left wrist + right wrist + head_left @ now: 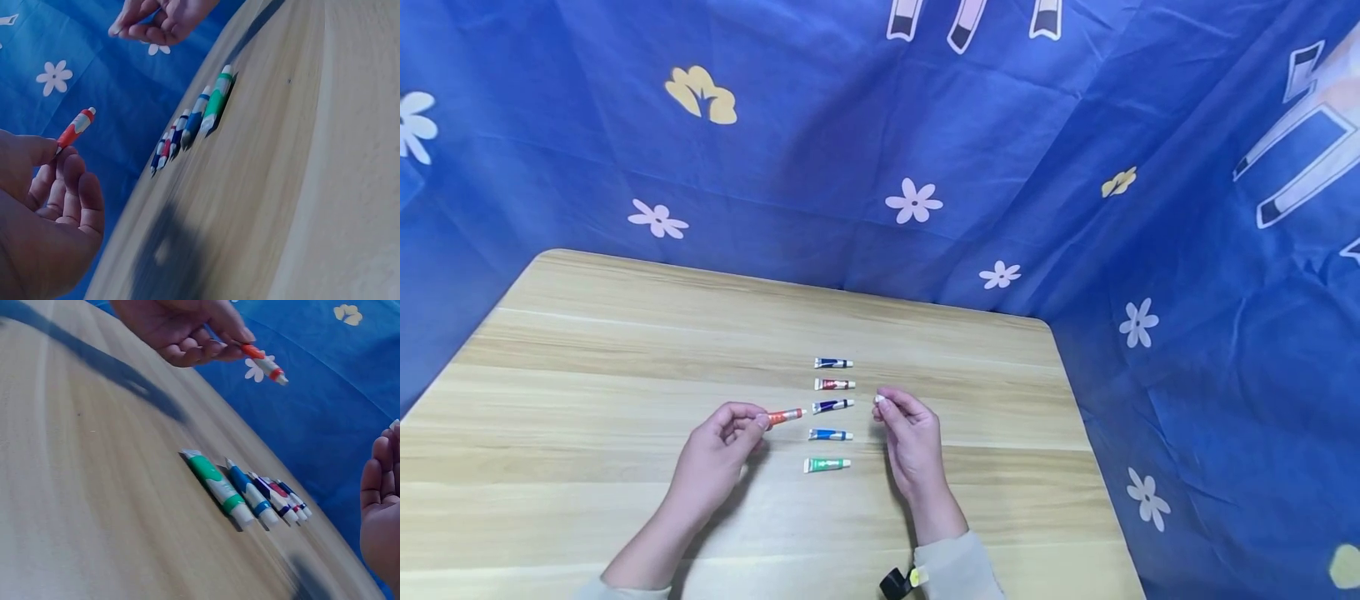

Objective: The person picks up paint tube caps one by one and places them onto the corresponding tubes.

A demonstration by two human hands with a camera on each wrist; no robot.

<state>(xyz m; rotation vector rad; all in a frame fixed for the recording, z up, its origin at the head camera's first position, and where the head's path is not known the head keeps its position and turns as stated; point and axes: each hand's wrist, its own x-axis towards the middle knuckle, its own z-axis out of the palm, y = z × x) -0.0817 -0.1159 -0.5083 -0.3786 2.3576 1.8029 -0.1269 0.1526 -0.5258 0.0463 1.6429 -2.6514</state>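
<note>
My left hand (718, 454) pinches an orange paint tube (786, 417) by its flat end, holding it above the table with the narrow tip pointing right. Between thumb and fingertips, my right hand (913, 442) holds a small white cap (879, 399), apart from the tube. Between the hands, several paint tubes lie in a column, white caps to the right: a dark blue tube (833, 363) farthest away, a red tube (835, 384), a purple-blue tube (833, 406), a blue tube (831, 435) and, nearest, a green tube (827, 465).
The tubes lie on a light wood-grain table (587, 375) with rounded far corners. Blue cloth (820, 125) printed with flowers hangs behind it and along its sides. A black strap-like item (895, 583) shows at the right sleeve.
</note>
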